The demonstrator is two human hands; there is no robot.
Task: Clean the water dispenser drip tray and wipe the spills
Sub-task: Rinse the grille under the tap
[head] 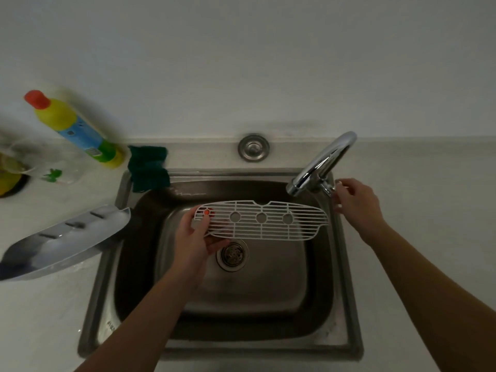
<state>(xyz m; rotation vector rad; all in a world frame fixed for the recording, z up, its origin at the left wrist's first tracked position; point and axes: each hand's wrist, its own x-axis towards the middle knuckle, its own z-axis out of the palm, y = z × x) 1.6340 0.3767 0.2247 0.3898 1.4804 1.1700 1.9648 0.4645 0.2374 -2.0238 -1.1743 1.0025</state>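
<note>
Left hand: the left hand point(197, 238) is gripping the left end of the white grate point(264, 220), thumb lying on top, fingers curling underneath; it is holding the grate roughly level over the sink point(346, 277), just above the drain point(232, 255)
Right hand: the right hand point(357, 202) is pinching the small handle point(328, 187) on the chrome tap point(322, 167); the tap is reaching over the basin's back right corner
Drip tray: the grey tray base point(64, 242) is lying on the counter at left, one end overhanging the sink rim; it is sitting apart from the grate
Around: a green scouring pad point(149, 167) is draping over the rim's back left corner; a yellow bottle point(77, 130) with a red cap is standing just beside it
</note>
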